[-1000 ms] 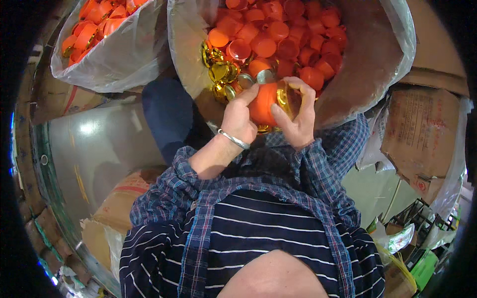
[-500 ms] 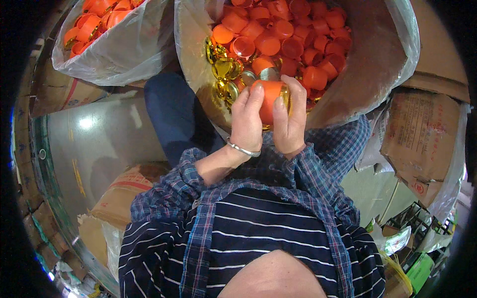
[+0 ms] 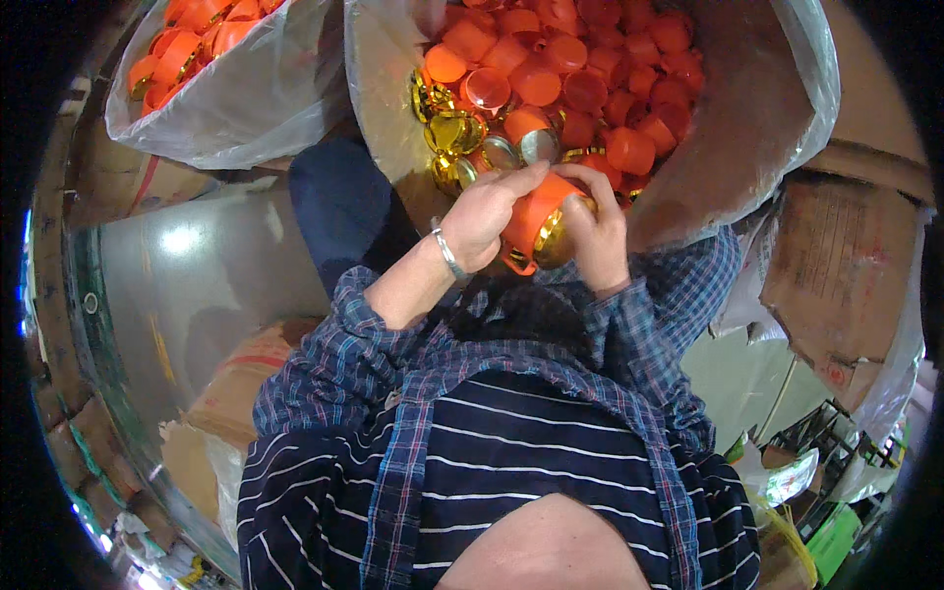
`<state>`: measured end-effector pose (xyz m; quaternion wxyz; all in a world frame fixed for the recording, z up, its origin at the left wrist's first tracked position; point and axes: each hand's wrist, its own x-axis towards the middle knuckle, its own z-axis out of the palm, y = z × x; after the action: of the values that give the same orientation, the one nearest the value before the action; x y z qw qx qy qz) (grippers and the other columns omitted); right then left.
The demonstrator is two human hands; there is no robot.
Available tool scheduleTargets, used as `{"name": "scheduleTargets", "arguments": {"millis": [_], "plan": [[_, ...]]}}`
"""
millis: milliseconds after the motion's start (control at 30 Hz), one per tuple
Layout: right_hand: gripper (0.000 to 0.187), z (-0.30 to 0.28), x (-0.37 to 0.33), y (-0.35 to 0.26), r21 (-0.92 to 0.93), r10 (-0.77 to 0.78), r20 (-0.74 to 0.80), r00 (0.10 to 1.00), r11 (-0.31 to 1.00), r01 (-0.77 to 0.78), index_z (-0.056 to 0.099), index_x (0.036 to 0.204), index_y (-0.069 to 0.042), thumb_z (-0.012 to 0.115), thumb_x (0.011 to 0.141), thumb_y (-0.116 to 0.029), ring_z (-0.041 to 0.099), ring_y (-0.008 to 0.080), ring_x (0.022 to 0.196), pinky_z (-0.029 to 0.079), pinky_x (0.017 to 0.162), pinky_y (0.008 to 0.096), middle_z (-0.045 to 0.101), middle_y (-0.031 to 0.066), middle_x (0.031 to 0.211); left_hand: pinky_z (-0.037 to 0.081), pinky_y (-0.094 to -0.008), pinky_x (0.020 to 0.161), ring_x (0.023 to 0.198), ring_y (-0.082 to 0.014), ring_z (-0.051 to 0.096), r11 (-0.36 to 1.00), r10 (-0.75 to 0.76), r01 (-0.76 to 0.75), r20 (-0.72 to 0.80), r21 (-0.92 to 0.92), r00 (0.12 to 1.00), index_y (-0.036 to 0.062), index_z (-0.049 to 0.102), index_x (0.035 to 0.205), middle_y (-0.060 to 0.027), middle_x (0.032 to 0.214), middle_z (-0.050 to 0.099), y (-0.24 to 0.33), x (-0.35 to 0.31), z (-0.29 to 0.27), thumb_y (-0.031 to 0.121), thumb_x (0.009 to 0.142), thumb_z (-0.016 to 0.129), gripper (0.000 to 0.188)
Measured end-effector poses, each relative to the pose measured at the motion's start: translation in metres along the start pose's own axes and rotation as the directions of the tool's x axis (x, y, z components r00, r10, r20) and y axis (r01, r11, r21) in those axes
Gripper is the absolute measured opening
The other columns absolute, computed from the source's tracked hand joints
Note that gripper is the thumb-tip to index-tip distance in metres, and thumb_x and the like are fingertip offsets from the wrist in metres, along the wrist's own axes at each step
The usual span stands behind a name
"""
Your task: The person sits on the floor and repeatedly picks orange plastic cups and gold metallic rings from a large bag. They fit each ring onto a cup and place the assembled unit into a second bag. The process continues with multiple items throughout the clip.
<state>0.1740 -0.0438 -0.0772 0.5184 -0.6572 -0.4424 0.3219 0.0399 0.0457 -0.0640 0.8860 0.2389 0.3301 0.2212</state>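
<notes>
An orange plastic cup (image 3: 528,214) with a small loop handle lies tilted between my hands, close to my lap. My left hand (image 3: 480,224) is closed round its left side, thumb along the top. A shiny gold lid (image 3: 555,244) covers the cup's right end. My right hand (image 3: 602,236) grips that end, fingers curled over the gold lid; its fingertips are slightly blurred. Just beyond my hands, a plastic-lined container (image 3: 747,128) holds many orange cups (image 3: 536,84). Loose gold lids (image 3: 454,133) are heaped at its left side.
Another plastic-lined bag (image 3: 236,118) of orange cups stands at the far left. To the right is a cardboard box (image 3: 836,275). A brown sack (image 3: 241,398) lies on the floor at left, and my knee (image 3: 349,216) rises beside the container.
The cup has come slightly nearer to me and turned, bringing its handle and gold lid into sight. My right fingers have shifted over the lid.
</notes>
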Motion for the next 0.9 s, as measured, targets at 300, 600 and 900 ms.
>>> {"name": "scheduleTargets", "arguments": {"millis": [300,600,900], "plan": [[0.036,-0.016,0.002,-0.023,0.081,-0.032,0.061,0.998,0.996,0.027,0.063,0.114,0.002,0.046,0.103,-0.027,0.062,0.0199,0.097,0.048,0.088,0.0303,0.066,0.0108,0.107,0.052,-0.0356,0.090,0.102,-0.0239,0.062,0.460,0.398,-0.426,0.248,0.779,0.883,-0.0009,0.048,0.125,-0.0153,0.112,0.062,-0.006,-0.035,0.004,0.026,0.065,0.089,0.078],[0.037,-0.011,-0.001,-0.023,0.302,0.097,0.004,0.995,0.949,-0.094,0.066,0.104,0.004,0.044,0.103,-0.026,0.060,0.0153,0.087,0.049,0.081,0.0293,0.066,0.0101,0.092,0.052,-0.0355,0.085,0.095,-0.0253,0.064,0.345,0.382,-0.418,0.281,0.840,0.880,0.0010,0.053,0.116,-0.0148,0.105,0.064,0.006,-0.043,0.018,0.029,0.066,0.089,0.068],[0.045,0.012,0.002,0.005,0.932,0.456,0.267,0.849,0.103,-0.348,0.059,0.121,-0.001,0.043,0.104,-0.040,0.067,0.0275,0.101,0.054,0.092,0.0411,0.068,0.0127,0.114,0.043,-0.0292,0.101,0.111,-0.0127,0.055,0.827,0.406,-0.467,0.242,0.313,0.881,-0.0013,0.049,0.132,-0.0055,0.120,0.059,-0.021,-0.034,0.003,0.024,0.094,0.071,0.051]]}}
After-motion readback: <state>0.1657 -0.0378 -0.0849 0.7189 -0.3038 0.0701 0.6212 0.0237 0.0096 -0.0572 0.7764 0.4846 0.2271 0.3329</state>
